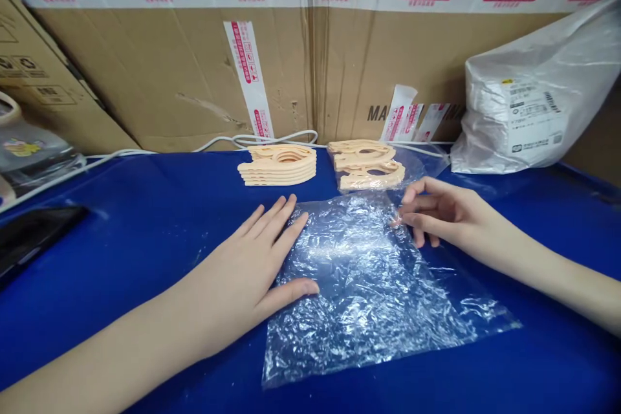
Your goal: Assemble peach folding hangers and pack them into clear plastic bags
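Observation:
A crinkled clear plastic bag (373, 284) lies flat on the blue table cover (145, 239). My left hand (252, 265) rests open and flat on the bag's left edge, fingers stretched out and thumb on the plastic. My right hand (436, 210) is at the bag's far right corner, fingertips curled and pinching the plastic edge. Behind the bag lie two stacks of peach-coloured flat cut-out pieces: a bare stack (279, 165) on the left and a stack (366, 165) wrapped in clear plastic on the right.
Large cardboard boxes (194, 65) with red-and-white tape form a wall at the back. A white plastic parcel bag (533, 97) sits back right. White cables (272, 140) run along the boxes. A black flat object (29, 233) and a transparent container (29, 155) are at the left.

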`<state>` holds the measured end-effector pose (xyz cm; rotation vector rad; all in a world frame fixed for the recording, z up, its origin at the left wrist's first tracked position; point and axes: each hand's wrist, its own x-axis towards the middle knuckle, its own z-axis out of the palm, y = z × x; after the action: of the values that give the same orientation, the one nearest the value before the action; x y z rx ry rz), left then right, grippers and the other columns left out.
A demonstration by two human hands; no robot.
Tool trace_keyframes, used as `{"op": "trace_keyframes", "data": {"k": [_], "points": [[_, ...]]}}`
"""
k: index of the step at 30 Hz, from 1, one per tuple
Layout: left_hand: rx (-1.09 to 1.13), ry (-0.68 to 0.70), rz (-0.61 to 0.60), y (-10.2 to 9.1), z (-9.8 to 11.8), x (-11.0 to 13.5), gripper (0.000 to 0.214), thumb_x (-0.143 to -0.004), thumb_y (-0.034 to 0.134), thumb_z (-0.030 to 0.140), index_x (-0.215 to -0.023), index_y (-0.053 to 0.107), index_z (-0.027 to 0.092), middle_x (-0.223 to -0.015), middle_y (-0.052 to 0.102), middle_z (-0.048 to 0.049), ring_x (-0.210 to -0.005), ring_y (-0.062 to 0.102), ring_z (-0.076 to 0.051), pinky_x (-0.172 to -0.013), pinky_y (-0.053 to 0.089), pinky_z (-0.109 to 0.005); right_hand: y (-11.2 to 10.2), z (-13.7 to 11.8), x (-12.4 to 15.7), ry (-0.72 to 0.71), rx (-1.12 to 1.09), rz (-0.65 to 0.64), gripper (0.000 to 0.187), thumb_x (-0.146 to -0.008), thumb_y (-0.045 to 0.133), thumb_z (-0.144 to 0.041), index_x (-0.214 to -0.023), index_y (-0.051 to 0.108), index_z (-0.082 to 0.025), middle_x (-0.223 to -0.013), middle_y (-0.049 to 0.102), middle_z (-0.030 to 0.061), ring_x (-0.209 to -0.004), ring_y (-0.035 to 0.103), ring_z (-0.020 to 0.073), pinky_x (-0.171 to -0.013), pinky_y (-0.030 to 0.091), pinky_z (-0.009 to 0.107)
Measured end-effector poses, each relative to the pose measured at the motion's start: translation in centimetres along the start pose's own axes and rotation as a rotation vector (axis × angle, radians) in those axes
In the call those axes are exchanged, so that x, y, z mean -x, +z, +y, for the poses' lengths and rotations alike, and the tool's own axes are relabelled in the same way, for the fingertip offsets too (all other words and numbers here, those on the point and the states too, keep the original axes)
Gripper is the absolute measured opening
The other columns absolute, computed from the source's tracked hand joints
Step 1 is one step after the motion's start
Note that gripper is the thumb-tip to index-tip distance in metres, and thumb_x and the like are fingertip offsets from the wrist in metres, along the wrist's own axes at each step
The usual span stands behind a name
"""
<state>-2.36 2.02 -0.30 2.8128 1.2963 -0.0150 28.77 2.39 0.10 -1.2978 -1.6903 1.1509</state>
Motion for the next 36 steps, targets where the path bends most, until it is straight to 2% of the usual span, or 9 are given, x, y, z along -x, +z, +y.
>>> {"op": "trace_keyframes", "data": {"k": [3,7,11,14,20,24,29,33,36], "points": [[0.030,0.022,-0.071,-0.4,0.4,0.2,0.086,-0.095,0.015,0.074,-0.156,0.019,0.013,-0.162,0.007,-0.0144,-0.149,0.013,-0.038,-0.117,0.024,-0.062,0.2,-0.1,0.0,-0.034,-0.037,0.022,0.029,-0.085,0.072,-0.040,-0.099,0.052,-0.024,-0.114,0.069,0.0056,-0.068,0.067,0.0118,-0.050,0.050,0.021],[0.084,0.071,-0.152,-1.0,0.0,0.4,0.097,-0.086,0.032,0.082,-0.157,0.008,0.021,-0.161,-0.004,-0.0135,-0.147,0.003,-0.043,-0.114,0.023,-0.068,0.6,-0.7,0.2,0.015,-0.117,0.018,0.044,-0.083,0.073,-0.041,-0.124,0.063,-0.031,-0.133,0.062,0.0043,-0.087,0.069,0.0154,-0.056,0.055,0.020],[0.119,0.090,-0.220,-1.5,-0.3,0.2,0.108,-0.077,0.038,0.090,-0.157,0.006,0.025,-0.160,-0.009,-0.0128,-0.144,-0.003,-0.047,-0.111,0.020,-0.072,0.9,-1.3,0.8,0.189,-0.262,0.067,0.044,-0.078,0.076,-0.043,-0.120,0.071,-0.030,-0.129,0.067,0.0036,-0.104,0.067,0.0196,-0.077,0.059,0.022],[0.130,0.076,-0.213,-1.6,-0.3,0.3,0.111,-0.075,0.039,0.090,-0.157,0.003,0.025,-0.161,-0.008,-0.0134,-0.144,-0.003,-0.047,-0.111,0.019,-0.073,1.2,-1.8,1.3,0.229,-0.278,0.142,0.042,-0.074,0.077,-0.043,-0.115,0.075,-0.031,-0.126,0.069,0.0024,-0.110,0.065,0.0216,-0.086,0.057,0.023],[0.096,0.066,-0.063,-0.2,-1.1,0.6,0.123,-0.071,0.054,0.087,-0.157,-0.004,0.019,-0.161,-0.002,-0.0164,-0.147,0.004,-0.043,-0.117,0.016,-0.066,1.8,-2.8,1.7,0.087,-0.244,0.229,0.037,-0.071,0.076,-0.037,-0.108,0.076,-0.037,-0.136,0.062,-0.0062,-0.130,0.053,0.0248,-0.104,0.051,0.031],[0.070,-0.038,-0.073,0.1,-1.6,0.3,0.112,-0.082,0.037,0.085,-0.156,0.003,0.009,-0.161,-0.001,-0.0175,-0.150,0.003,-0.038,-0.120,0.010,-0.061,1.0,-1.8,1.2,-0.028,-0.069,0.201,0.038,-0.082,0.069,-0.032,-0.119,0.071,-0.037,-0.138,0.061,-0.0071,-0.136,0.048,0.0219,-0.110,0.046,0.034],[0.076,-0.058,-0.030,-0.2,-1.7,-0.2,0.073,-0.102,0.011,0.059,-0.157,0.011,0.012,-0.164,0.005,-0.0089,-0.152,0.008,-0.030,-0.122,0.015,-0.056,0.1,0.2,0.0,-0.115,-0.021,0.110,0.046,-0.082,0.066,-0.024,-0.127,0.059,-0.033,-0.129,0.067,0.0002,-0.121,0.061,0.0206,-0.102,0.053,0.038],[0.076,-0.025,-0.008,-0.2,-1.5,-0.3,0.068,-0.103,0.018,0.055,-0.157,0.016,0.014,-0.163,0.014,-0.0071,-0.152,0.011,-0.029,-0.123,0.014,-0.054,0.2,0.3,-0.4,-0.081,-0.063,0.140,0.041,-0.081,0.071,-0.027,-0.119,0.057,-0.026,-0.118,0.070,0.0061,-0.105,0.069,0.0213,-0.092,0.058,0.034],[0.099,-0.031,-0.062,-0.3,-1.7,-0.2,0.070,-0.102,0.021,0.059,-0.157,0.018,0.016,-0.163,0.015,-0.0067,-0.152,0.010,-0.030,-0.123,0.011,-0.056,0.6,-0.3,0.0,0.055,-0.167,0.134,0.046,-0.080,0.074,-0.034,-0.120,0.054,-0.024,-0.111,0.071,0.0082,-0.084,0.071,0.0198,-0.069,0.062,0.029]]}}
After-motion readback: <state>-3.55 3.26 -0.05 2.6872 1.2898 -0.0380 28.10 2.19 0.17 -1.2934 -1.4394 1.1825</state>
